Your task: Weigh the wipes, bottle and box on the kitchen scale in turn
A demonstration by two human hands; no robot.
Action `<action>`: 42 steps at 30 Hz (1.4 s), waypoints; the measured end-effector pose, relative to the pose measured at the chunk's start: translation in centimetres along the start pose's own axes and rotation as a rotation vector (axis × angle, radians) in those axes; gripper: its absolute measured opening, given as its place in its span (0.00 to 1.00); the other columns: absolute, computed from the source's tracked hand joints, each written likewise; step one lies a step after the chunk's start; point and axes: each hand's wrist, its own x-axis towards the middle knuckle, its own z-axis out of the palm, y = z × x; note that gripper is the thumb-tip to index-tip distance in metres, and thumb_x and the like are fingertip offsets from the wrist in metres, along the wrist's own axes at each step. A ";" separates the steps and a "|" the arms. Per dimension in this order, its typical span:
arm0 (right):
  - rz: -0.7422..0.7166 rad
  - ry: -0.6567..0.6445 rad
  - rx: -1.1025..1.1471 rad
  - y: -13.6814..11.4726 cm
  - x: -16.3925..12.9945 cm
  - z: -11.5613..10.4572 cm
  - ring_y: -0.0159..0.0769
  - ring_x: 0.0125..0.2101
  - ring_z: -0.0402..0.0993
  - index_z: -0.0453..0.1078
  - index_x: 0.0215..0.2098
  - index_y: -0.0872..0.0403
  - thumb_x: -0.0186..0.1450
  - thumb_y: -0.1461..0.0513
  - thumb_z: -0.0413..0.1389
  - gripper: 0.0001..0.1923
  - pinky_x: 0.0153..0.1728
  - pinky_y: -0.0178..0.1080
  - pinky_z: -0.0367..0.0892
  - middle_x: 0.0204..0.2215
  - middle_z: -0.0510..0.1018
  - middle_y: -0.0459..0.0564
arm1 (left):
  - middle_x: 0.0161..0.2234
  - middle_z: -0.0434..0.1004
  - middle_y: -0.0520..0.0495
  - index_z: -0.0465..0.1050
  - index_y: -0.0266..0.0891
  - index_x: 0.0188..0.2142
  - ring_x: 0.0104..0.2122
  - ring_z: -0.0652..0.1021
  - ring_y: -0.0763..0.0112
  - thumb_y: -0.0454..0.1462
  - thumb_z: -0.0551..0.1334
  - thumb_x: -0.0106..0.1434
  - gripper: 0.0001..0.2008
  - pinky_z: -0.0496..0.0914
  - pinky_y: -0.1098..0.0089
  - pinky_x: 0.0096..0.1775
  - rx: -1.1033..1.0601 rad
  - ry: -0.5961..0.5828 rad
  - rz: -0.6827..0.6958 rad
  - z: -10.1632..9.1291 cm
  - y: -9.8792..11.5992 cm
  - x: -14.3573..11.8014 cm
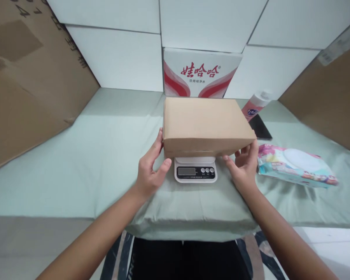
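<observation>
A closed brown cardboard box point(205, 120) sits over a white kitchen scale point(196, 178), hiding most of its platform. The scale's dark display and row of buttons show below the box's front edge. With its fingers along the box's left side and the thumb near the lower front corner, my left hand point(151, 167) grips the box. My right hand point(244, 165) holds the opposite end, fingers at the right front corner and thumb close to the bottom edge. Whether the box rests fully on the scale, I cannot tell.
A red-and-white carton point(202, 74) stands behind against the tiled wall. To the right are a pink bottle point(255, 105), a dark flat object point(261, 127) and a wipes pack point(297, 165). Large cardboard boxes point(32, 85) flank the green cloth point(105, 155).
</observation>
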 end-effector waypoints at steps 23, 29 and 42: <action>-0.007 0.044 -0.077 -0.3 -0.8 -0.1 0.51 0.69 0.67 0.50 0.76 0.35 0.63 0.50 0.69 0.49 0.62 0.56 0.74 0.72 0.64 0.55 | 0.71 0.70 0.41 0.63 0.45 0.74 0.69 0.73 0.50 0.46 0.65 0.71 0.34 0.70 0.50 0.70 0.093 0.050 -0.160 0.0 -0.2 -0.2; -0.007 0.041 -0.087 -0.2 -0.9 0.1 0.51 0.69 0.67 0.50 0.76 0.35 0.64 0.50 0.68 0.49 0.61 0.55 0.75 0.72 0.63 0.55 | 0.70 0.72 0.40 0.65 0.44 0.72 0.69 0.73 0.49 0.47 0.64 0.71 0.33 0.69 0.49 0.70 0.074 0.045 -0.186 -0.1 -0.2 -0.2; -0.027 -0.144 -0.143 -3.9 7.7 0.0 0.53 0.63 0.71 0.46 0.78 0.32 0.66 0.43 0.65 0.49 0.55 0.56 0.78 0.69 0.67 0.52 | 0.66 0.76 0.44 0.66 0.50 0.61 0.68 0.73 0.55 0.58 0.58 0.71 0.26 0.70 0.53 0.68 -0.146 0.071 -0.186 -0.9 -2.0 6.7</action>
